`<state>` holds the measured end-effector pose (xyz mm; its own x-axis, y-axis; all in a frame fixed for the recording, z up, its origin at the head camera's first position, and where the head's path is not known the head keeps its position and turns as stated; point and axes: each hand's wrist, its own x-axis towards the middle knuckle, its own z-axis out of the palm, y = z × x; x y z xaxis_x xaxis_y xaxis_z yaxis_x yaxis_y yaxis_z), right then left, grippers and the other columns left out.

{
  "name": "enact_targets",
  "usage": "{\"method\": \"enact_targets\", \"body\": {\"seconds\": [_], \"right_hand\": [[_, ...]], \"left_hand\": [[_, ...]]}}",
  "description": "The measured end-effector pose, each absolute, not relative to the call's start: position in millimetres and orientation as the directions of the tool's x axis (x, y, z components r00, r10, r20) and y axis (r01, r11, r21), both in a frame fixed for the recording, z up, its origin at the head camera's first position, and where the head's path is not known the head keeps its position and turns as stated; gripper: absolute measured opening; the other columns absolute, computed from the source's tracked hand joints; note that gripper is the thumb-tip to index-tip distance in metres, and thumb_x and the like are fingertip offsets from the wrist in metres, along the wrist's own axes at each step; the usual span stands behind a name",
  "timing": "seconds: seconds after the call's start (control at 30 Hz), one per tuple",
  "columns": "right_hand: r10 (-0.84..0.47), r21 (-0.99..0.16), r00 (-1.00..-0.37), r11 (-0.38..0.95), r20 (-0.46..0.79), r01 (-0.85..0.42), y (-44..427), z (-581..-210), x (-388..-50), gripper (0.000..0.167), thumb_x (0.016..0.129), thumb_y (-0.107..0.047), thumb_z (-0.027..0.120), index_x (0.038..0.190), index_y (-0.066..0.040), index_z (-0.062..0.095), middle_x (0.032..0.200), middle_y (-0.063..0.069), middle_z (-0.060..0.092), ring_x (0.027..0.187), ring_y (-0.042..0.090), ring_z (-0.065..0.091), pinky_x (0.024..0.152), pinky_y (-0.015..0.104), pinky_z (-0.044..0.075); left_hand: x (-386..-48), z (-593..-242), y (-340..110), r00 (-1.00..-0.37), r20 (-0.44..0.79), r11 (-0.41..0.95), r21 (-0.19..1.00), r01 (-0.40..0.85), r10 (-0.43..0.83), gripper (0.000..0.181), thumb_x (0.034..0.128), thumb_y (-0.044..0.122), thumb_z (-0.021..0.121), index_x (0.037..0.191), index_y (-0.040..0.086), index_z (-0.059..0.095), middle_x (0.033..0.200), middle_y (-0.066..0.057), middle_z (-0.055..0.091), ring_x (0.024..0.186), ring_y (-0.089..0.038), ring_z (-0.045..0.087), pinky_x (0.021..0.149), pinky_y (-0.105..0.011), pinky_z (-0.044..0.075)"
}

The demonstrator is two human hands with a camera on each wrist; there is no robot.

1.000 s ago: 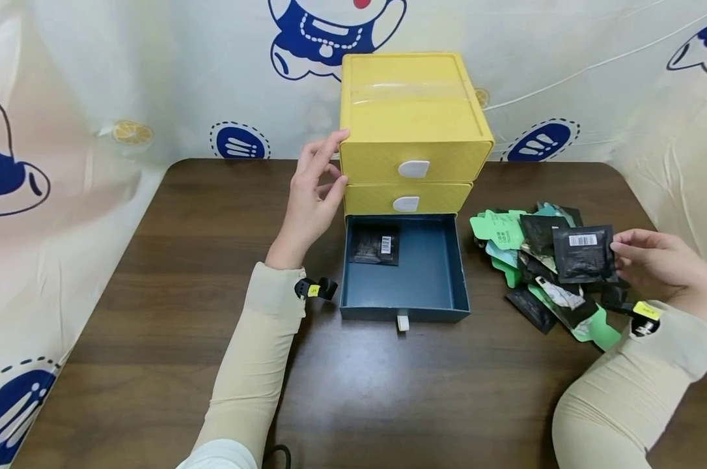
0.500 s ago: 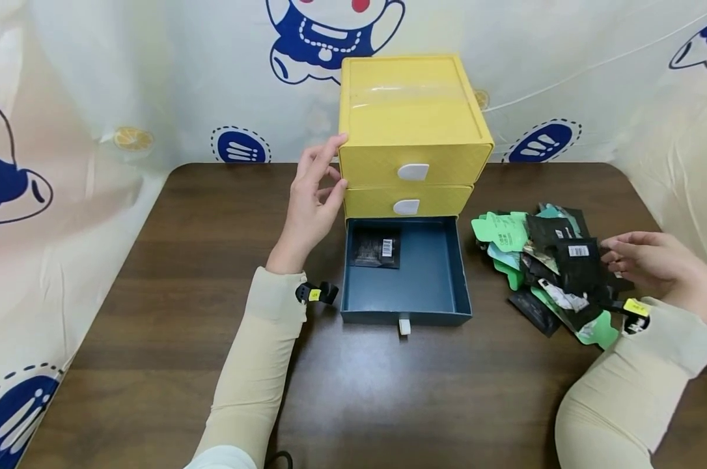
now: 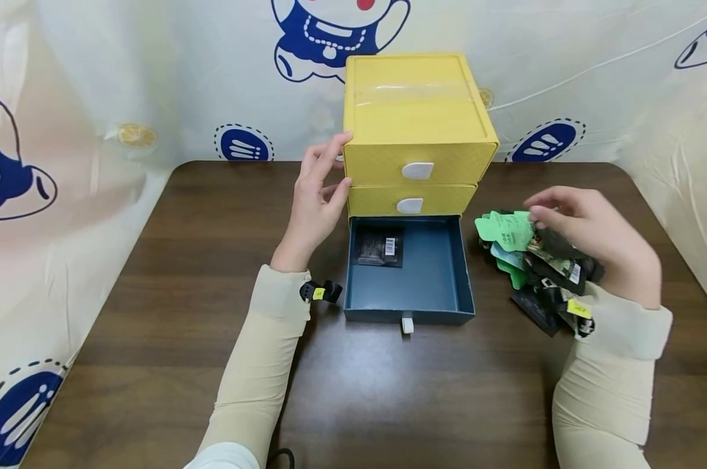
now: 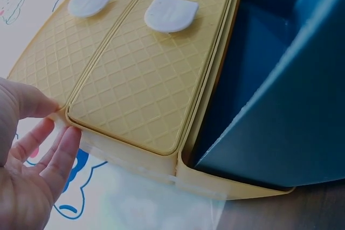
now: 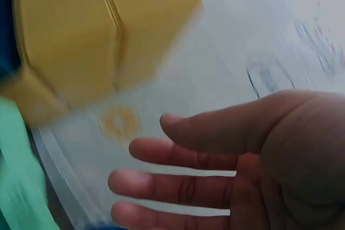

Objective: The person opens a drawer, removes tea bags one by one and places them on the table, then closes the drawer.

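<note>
A yellow box of stacked drawers (image 3: 420, 107) stands at the back of the table. Its blue bottom drawer (image 3: 438, 280) is pulled out, with a flat black packet (image 3: 379, 247) lying at the back left. My left hand (image 3: 312, 205) touches the box's left side and front corner with thumb and fingertips, as the left wrist view also shows. Over a pile of packets my right hand (image 3: 599, 238) hovers, bent at the wrist. In the right wrist view its fingers (image 5: 172, 187) are spread, with nothing between them. A green packet (image 3: 506, 229) shows at the pile's left; the hand hides part of the rest.
More black packets (image 3: 535, 311) lie at the pile's near edge, right of the drawer. White tabs (image 3: 418, 170) stick out from the upper drawers' fronts. A printed curtain (image 3: 172, 78) hangs behind the brown table (image 3: 224, 221). A black cable (image 3: 283, 456) lies at the front.
My right hand held a black packet, let it go onto the pile, then moved left and away from me over the pile. My left hand has stayed at the box.
</note>
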<state>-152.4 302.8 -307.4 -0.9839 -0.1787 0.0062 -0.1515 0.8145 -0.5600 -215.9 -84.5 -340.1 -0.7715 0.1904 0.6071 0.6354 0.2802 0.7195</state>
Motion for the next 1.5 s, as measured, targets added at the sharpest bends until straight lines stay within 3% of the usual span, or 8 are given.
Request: {"method": "enact_targets", "body": {"seconds": [0.13, 0.3, 0.43, 0.6, 0.8, 1.0, 1.17, 1.5], "right_hand": [[-0.330, -0.548, -0.944, 0.789, 0.002, -0.277, 259.3, -302.7, -157.9, 0.024, 0.101, -0.021, 0.058, 0.119, -0.009, 0.069, 0.108, 0.009, 0.072, 0.092, 0.011, 0.059, 0.076, 0.018, 0.046], [-0.577, -0.563, -0.813, 0.698, -0.076, -0.442, 206.7, -303.4, -174.0, 0.030, 0.102, -0.015, 0.055, 0.127, -0.002, 0.063, 0.119, 0.013, 0.070, 0.107, 0.026, 0.063, 0.094, 0.039, 0.053], [-0.672, -0.521, -0.689, 0.704, -0.271, -0.482, 168.2, -308.6, -189.4, 0.043, 0.103, -0.018, 0.052, 0.142, 0.002, 0.049, 0.142, 0.021, 0.055, 0.134, 0.036, 0.050, 0.113, 0.054, 0.040], [-0.661, -0.417, -0.605, 0.750, -0.443, -0.514, 127.4, -321.4, -202.8, 0.056, 0.103, -0.020, 0.051, 0.150, 0.006, 0.035, 0.155, 0.025, 0.036, 0.145, 0.039, 0.033, 0.121, 0.053, 0.028], [-0.546, -0.210, -0.624, 0.821, -0.559, -0.530, 87.5, -339.4, -204.4, 0.074, 0.102, -0.027, 0.054, 0.158, -0.001, 0.014, 0.163, 0.024, 0.015, 0.149, 0.045, 0.017, 0.125, 0.054, 0.018], [-0.452, -0.097, -0.696, 0.868, -0.557, -0.487, 69.2, -350.2, -209.4, 0.071, 0.103, -0.027, 0.051, 0.158, 0.000, 0.015, 0.163, 0.023, 0.016, 0.148, 0.040, 0.021, 0.126, 0.051, 0.016], [-0.404, -0.067, -0.739, 0.895, -0.540, -0.440, 68.1, -354.8, -212.5, 0.062, 0.103, -0.020, 0.048, 0.156, 0.000, 0.022, 0.159, 0.024, 0.025, 0.140, 0.037, 0.032, 0.122, 0.050, 0.025], [-0.410, -0.138, -0.769, 0.908, -0.491, -0.396, 74.1, -362.4, -216.2, 0.066, 0.094, -0.015, 0.066, 0.151, -0.007, 0.034, 0.145, 0.020, 0.047, 0.123, 0.033, 0.050, 0.101, 0.051, 0.049]], "left_hand": [[-215.8, -340.8, -83.2, -0.772, 0.605, 0.278, 0.721, 0.635, 0.195, 0.054, 0.0956, -0.004, 0.057, 0.146, 0.015, 0.048, 0.130, -0.014, 0.045, 0.113, -0.020, 0.054, 0.087, -0.043, 0.061], [-215.8, -341.3, -83.7, -0.766, 0.614, 0.276, 0.715, 0.642, 0.192, 0.054, 0.0960, -0.004, 0.057, 0.146, 0.014, 0.048, 0.129, -0.014, 0.045, 0.113, -0.022, 0.057, 0.086, -0.043, 0.061], [-214.9, -342.1, -85.1, -0.767, 0.613, 0.281, 0.715, 0.641, 0.189, 0.053, 0.0963, -0.003, 0.056, 0.146, 0.014, 0.048, 0.129, -0.014, 0.045, 0.114, -0.023, 0.059, 0.086, -0.043, 0.062], [-215.3, -341.3, -85.8, -0.767, 0.612, 0.289, 0.712, 0.640, 0.192, 0.053, 0.0966, -0.003, 0.056, 0.146, 0.015, 0.048, 0.128, -0.014, 0.045, 0.115, -0.023, 0.059, 0.086, -0.042, 0.061], [-214.8, -342.0, -86.9, -0.757, 0.625, 0.284, 0.703, 0.652, 0.190, 0.051, 0.0979, 0.000, 0.056, 0.146, 0.014, 0.048, 0.128, -0.015, 0.046, 0.114, -0.024, 0.060, 0.085, -0.043, 0.062], [-214.5, -341.0, -86.7, -0.752, 0.629, 0.277, 0.700, 0.658, 0.198, 0.049, 0.0983, 0.001, 0.056, 0.146, 0.011, 0.048, 0.128, -0.016, 0.045, 0.114, -0.025, 0.061, 0.085, -0.043, 0.062], [-216.5, -339.0, -84.3, -0.753, 0.628, 0.273, 0.703, 0.657, 0.195, 0.050, 0.0976, 0.000, 0.056, 0.146, 0.012, 0.049, 0.128, -0.015, 0.046, 0.113, -0.024, 0.061, 0.085, -0.042, 0.062], [-215.9, -340.7, -84.1, -0.752, 0.630, 0.266, 0.704, 0.658, 0.195, 0.049, 0.0980, 0.000, 0.056, 0.145, 0.011, 0.049, 0.128, -0.016, 0.045, 0.113, -0.028, 0.061, 0.084, -0.044, 0.062]]}}
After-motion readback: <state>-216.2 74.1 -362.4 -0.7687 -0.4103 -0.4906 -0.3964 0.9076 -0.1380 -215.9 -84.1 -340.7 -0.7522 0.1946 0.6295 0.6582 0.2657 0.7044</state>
